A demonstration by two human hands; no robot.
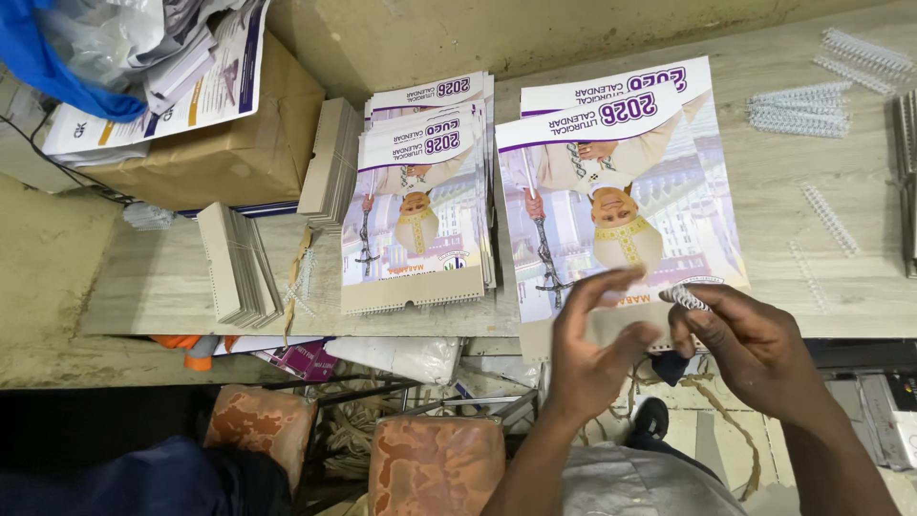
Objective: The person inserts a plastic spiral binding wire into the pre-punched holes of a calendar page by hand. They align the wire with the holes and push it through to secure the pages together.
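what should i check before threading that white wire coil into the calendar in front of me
1. Coil in hand: ok, the right hand pinches a white wire coil at its end.
2. Calendar steadied: ok, the left hand rests on the near edge of the front calendar.
3. Punched edge lined up with the coil: cannot tell, both hands cover it.
4. Calendar flat on the table: ok, though its near edge overhangs.
5. Spare coils at hand: ok, several lie at the far right.
6. Bound stack kept apart: ok, it sits to the left, not touching.
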